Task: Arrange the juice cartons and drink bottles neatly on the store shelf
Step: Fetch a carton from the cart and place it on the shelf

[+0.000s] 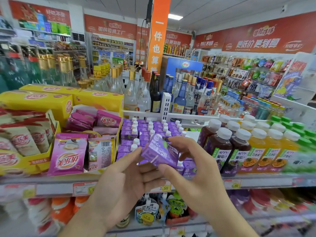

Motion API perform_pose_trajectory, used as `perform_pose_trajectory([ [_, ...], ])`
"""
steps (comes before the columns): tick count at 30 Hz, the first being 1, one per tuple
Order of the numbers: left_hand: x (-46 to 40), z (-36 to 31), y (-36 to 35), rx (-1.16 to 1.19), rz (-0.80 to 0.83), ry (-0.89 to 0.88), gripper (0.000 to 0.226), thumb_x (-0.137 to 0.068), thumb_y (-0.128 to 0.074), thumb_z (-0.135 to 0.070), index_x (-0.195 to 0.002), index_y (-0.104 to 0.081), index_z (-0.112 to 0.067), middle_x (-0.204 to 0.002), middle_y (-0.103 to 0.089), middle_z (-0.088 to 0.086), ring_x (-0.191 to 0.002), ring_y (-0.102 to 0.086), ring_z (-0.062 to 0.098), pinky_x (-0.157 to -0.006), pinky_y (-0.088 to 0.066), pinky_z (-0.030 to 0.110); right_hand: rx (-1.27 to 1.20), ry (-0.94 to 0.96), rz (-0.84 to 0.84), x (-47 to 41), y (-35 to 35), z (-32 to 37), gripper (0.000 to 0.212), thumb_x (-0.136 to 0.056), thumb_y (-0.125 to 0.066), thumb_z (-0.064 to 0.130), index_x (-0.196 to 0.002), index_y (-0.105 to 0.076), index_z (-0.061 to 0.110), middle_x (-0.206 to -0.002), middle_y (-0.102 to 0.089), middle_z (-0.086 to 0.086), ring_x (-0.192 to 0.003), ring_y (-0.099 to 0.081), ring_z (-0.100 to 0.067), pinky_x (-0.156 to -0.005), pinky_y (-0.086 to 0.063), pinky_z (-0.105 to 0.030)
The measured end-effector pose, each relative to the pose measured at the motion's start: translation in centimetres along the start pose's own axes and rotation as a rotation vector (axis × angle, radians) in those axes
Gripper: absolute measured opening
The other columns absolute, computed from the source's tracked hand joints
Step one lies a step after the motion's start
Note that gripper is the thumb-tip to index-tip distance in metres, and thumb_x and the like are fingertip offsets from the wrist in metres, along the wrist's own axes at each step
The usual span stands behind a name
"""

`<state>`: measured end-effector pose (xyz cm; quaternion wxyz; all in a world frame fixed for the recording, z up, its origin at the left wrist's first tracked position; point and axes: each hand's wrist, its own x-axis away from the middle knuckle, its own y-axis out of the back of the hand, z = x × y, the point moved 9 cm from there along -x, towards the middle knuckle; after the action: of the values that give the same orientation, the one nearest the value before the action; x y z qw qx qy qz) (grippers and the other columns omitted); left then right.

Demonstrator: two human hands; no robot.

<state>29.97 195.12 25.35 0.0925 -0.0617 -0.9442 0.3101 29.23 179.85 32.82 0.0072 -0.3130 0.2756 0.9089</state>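
A small purple juice carton (158, 151) is tilted in the air above the shelf's front edge. My right hand (191, 166) grips it from the right and below; my left hand (126, 175) touches its lower left edge with thumb and fingertips. Behind it, rows of matching purple cartons (145, 129) with white caps stand on the shelf. To their right stand dark grape juice bottles (220, 147) and orange juice bottles (266, 151), all white-capped.
Pink and beige snack pouches sit in yellow display boxes (56, 106) at left. Glass liquor bottles (136, 93) fill the shelf behind a white divider (165, 103). Green-capped bottles (301, 132) stand far right. Price tags line the shelf edge (51, 189); drink pouches (147, 212) sit below.
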Motion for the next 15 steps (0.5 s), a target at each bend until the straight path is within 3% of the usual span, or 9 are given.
perform_pose_trajectory([
  [4, -0.2, -1.1, 0.4, -0.271, 0.045, -0.103, 0.038, -0.106, -0.055, -0.036, -0.130, -0.069, -0.011, -0.122, -0.075, 0.021, -0.091, -0.077, 0.021, -0.071, -0.060, 0.027, -0.007, -0.070, 0.135, -0.3, -1.0, -0.6, 0.074, -0.088, -0.084, 0.033, -0.148, -0.045, 0.052, -0.122, -0.061, 0.025, -0.121, -0.059, -0.007, -0.097, -0.048, -0.024],
  [7, 0.1, -2.0, 0.3, -0.517, 0.017, -0.181, 0.037, -0.084, -0.075, -0.047, -0.121, -0.076, -0.038, -0.117, -0.078, -0.002, -0.096, -0.075, 0.011, -0.082, -0.055, 0.029, 0.077, -0.023, 0.215, -0.5, -1.5, -0.1, 0.085, -0.088, -0.086, 0.026, -0.150, -0.039, 0.060, -0.135, -0.055, 0.032, -0.130, -0.053, 0.003, -0.103, -0.047, -0.018],
  [10, 0.3, -2.6, 0.4, -0.560, -0.037, -0.249, 0.042, -0.077, -0.078, -0.050, -0.119, -0.076, -0.043, -0.118, -0.076, -0.016, -0.103, -0.074, 0.004, -0.081, -0.058, 0.023, 0.032, -0.030, 0.200, -0.6, -1.5, -0.2, 0.067, -0.086, -0.089, 0.025, -0.139, -0.056, 0.048, -0.133, -0.065, 0.023, -0.124, -0.063, -0.004, -0.102, -0.055, -0.032],
  [13, -0.1, -2.3, 0.9, -0.477, -0.043, -0.219, 0.034, -0.086, -0.074, -0.046, -0.120, -0.074, -0.042, -0.121, -0.076, -0.008, -0.113, -0.071, 0.013, -0.098, -0.055, 0.037, -0.268, -0.113, 0.154, -0.6, -1.1, -0.9, 0.056, -0.084, -0.085, -0.002, -0.127, -0.064, 0.027, -0.117, -0.074, 0.004, -0.102, -0.075, -0.024, -0.088, -0.062, -0.049],
  [15, -0.4, -1.8, 1.0, -0.426, -0.011, -0.190, 0.037, -0.091, -0.073, -0.034, -0.128, -0.070, -0.031, -0.121, -0.078, 0.002, -0.114, -0.073, 0.023, -0.105, -0.054, 0.047, -0.412, -0.161, 0.154, -0.5, -1.3, -1.6, 0.055, -0.083, -0.082, -0.013, -0.124, -0.065, 0.020, -0.116, -0.075, -0.002, -0.103, -0.076, -0.028, -0.088, -0.063, -0.053],
])
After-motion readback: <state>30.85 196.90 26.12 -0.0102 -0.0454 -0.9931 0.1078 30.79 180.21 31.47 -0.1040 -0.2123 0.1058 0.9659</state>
